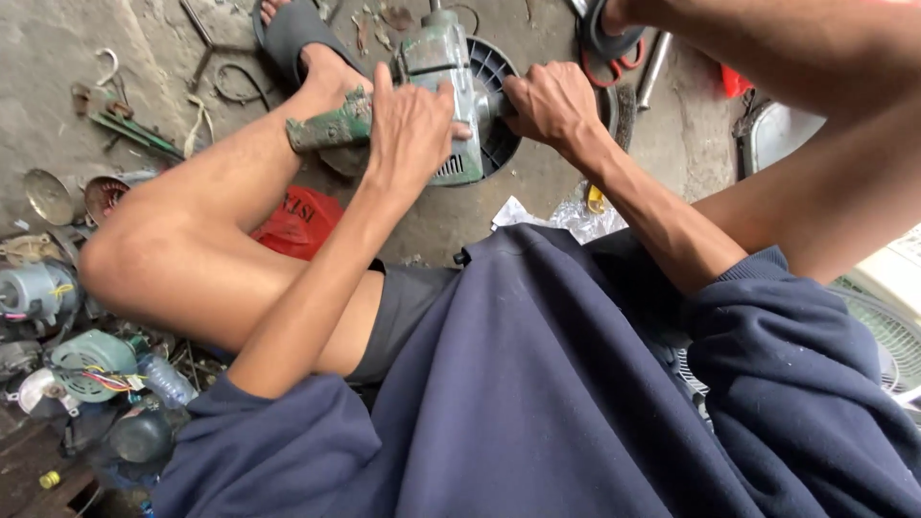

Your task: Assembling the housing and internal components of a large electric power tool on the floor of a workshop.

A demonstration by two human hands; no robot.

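Observation:
A worn green motor housing (436, 58) with a handle (326, 127) lies on the concrete floor between my feet. A dark round slotted fan guard (494, 67) is fixed behind it. My left hand (408, 129) lies over the housing and grips it from above. My right hand (549, 101) is closed on the part where the housing meets the guard. My bare left leg bends up at the left, its foot in a grey sandal (293, 34).
Several old motors and metal parts (58, 307) are piled at the left. A red plastic bag (302, 221) lies under my knee. Red-handled pliers (614, 62) and a metal rod (654, 67) lie at the top right. A white fan grille (887, 331) sits at the right.

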